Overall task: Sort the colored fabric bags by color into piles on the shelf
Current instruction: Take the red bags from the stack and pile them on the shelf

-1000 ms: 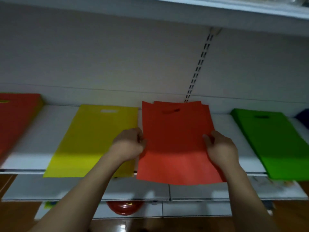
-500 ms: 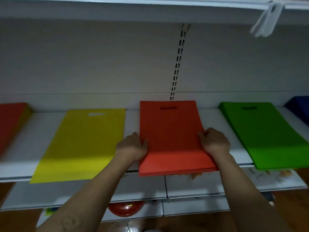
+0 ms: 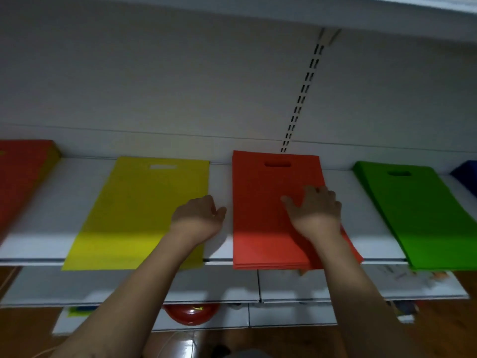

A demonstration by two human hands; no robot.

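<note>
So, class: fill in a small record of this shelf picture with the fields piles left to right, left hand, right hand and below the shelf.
piles left to right: red pile at the left edge, yellow pile, orange-red pile, green pile, blue pile at the right edge
left hand: left hand relaxed, holding nothing, over the shelf between yellow and orange-red
right hand: right hand flat on the orange-red pile, fingers spread
below the shelf: a red round object, partly hidden

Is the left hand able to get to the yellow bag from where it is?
Probably yes. The left hand hovers open right beside the yellow bag, and nothing lies between them.
</note>
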